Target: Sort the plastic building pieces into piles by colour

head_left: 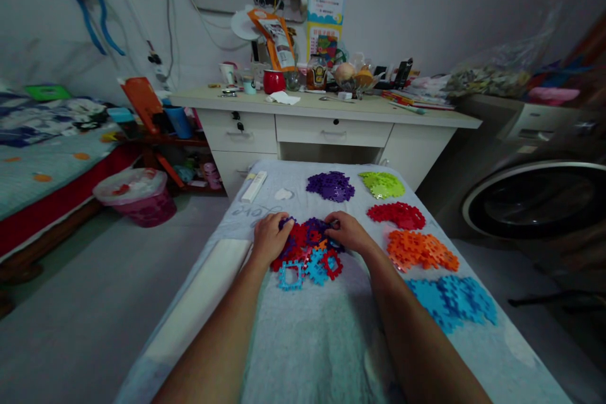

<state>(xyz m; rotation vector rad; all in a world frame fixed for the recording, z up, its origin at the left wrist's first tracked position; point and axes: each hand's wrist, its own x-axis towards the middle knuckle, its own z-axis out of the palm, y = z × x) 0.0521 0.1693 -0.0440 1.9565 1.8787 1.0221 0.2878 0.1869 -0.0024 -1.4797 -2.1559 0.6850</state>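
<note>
A mixed heap of plastic interlocking pieces (pixel 310 255) in red, purple, blue and orange lies in the middle of a grey-covered table (pixel 312 341). My left hand (pixel 269 237) rests on the heap's left side, fingers curled on a purple piece. My right hand (pixel 348 232) sits on the heap's right side, fingers pinched on a dark purple piece. Sorted piles lie beyond and to the right: purple (pixel 330 186), lime green (pixel 382 184), red (pixel 396 214), orange (pixel 421 250), blue (pixel 453 302).
A white tube (pixel 254 187) and a small white scrap (pixel 283 194) lie at the table's far left. A cluttered white desk (pixel 326 123) stands behind. A pink bin (pixel 137 196) and a bed (pixel 42 170) are left; a washing machine (pixel 534 196) is right.
</note>
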